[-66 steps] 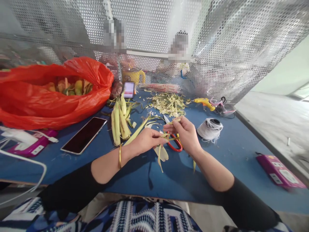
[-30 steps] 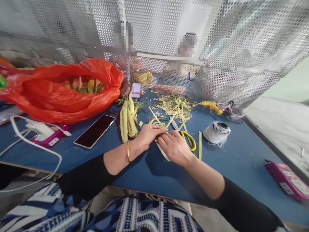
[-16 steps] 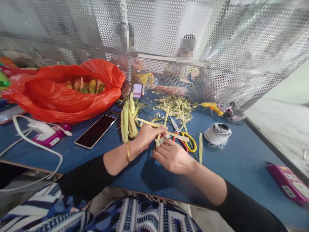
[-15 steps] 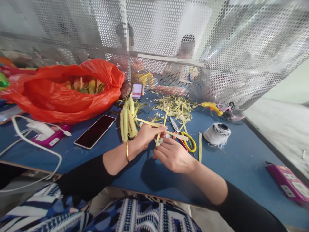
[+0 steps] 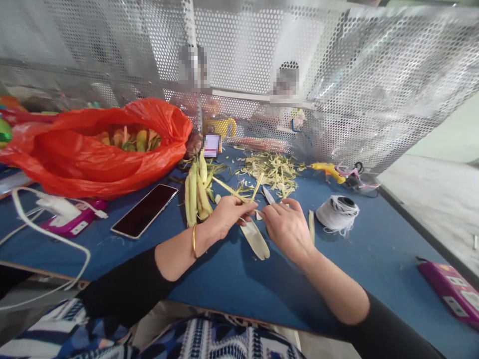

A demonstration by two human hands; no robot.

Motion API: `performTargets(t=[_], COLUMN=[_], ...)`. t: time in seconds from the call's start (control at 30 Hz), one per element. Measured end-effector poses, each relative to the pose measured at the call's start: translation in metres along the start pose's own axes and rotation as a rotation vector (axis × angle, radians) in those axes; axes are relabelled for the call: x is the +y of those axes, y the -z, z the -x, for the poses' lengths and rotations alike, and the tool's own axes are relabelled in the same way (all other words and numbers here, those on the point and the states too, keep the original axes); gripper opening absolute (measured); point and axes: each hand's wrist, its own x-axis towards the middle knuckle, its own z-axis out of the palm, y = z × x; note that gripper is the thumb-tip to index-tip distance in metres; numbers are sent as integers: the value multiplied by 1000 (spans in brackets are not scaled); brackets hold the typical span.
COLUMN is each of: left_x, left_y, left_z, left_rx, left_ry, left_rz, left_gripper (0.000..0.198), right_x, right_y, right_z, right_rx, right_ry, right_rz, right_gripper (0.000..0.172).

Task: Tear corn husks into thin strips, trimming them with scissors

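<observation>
My left hand (image 5: 228, 214), a gold bangle at its wrist, pinches crossed strips of pale green corn husk (image 5: 257, 187) between thumb and fingers. One wider husk piece (image 5: 256, 240) hangs below the pinch toward me. Close on the right, my right hand (image 5: 286, 227) has its fingers closed at the end of a strip near the crossing; the fingers partly hide it. Behind that hand shows the blade of a pair of scissors (image 5: 268, 195), the handles covered. Left of my left hand lies a bundle of corn husks (image 5: 195, 192).
A heap of husk shreds (image 5: 271, 167) lies behind the scissors. To the right are a spool of white thread (image 5: 337, 213), a yellow glue gun (image 5: 328, 171) and a purple power strip (image 5: 451, 289). A phone (image 5: 145, 211) and red plastic bag (image 5: 101, 169) are left. Perforated mesh (image 5: 239, 55) stands behind.
My right hand has moved right and slightly up, away from below the crossing. The wider husk piece now shows hanging down, and the scissor handles are covered.
</observation>
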Motion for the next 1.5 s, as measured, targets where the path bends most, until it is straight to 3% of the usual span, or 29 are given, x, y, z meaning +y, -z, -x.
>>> performTargets(t=[0.23, 0.6, 0.67, 0.73, 0.8, 0.87, 1.03, 1.1, 1.27, 1.37, 1.5], left_x=[7, 48, 51, 51, 49, 46, 34, 32, 35, 35, 35], left_y=[6, 0, 2, 5, 8, 7, -1, -3, -2, -3, -5], left_z=[-2, -11, -13, -14, -13, -12, -11, -11, -7, -5, -7], left_rx=[15, -25, -60, -124, -193, -272, -340, -345, -345, -343, -267], left_ry=[-86, -176, -170, -136, -91, -52, -47, -69, -156, -168, -68], left_rz=[-16, -149, -158, -182, -183, -171, -243, -299, -384, -413, -308], left_gripper=[22, 19, 18, 21, 28, 33, 33, 33, 33, 38, 32], right_x=[2, 29, 35, 39, 39, 37, 30, 30, 28, 26, 28], right_y=[11, 44, 51, 55, 53, 44, 13, 6, 1, -4, 3], right_z=[-4, -36, -48, -58, -66, -69, -67, -65, -65, -64, -60], right_rx=[6, -291, -258, -111, 26, 34, -254, -298, -57, 16, 41], right_ry=[-22, -165, -217, -269, -315, -353, -497, -559, -637, -581, -438], right_rz=[-74, -150, -217, -303, -380, -449, -835, -992, -908, -812, -599], right_gripper=[30, 30, 27, 25, 24, 21, 18, 20, 19, 22, 19])
